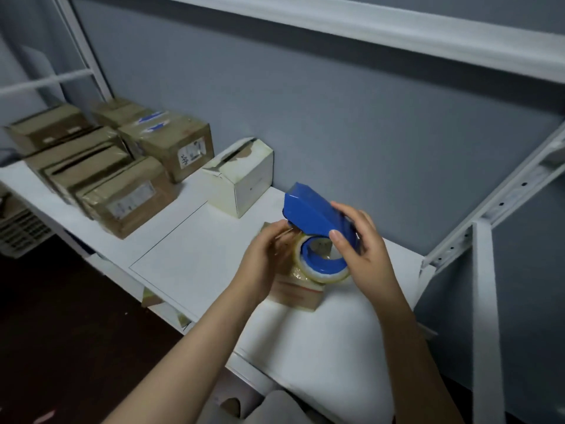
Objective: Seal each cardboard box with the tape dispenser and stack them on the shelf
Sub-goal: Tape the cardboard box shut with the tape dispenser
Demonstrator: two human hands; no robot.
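A small cardboard box [299,293] sat near the front edge of the white shelf [195,255], toward its right end. Just above it, the right hand [363,252] gripped a blue tape dispenser [315,215]. The dispenser was tilted toward the left hand [266,255], which pinched the end of the clear tape [321,275], probably to draw a strip across the box. A white carton [241,179] and taped brown boxes [128,191] stood farther left.
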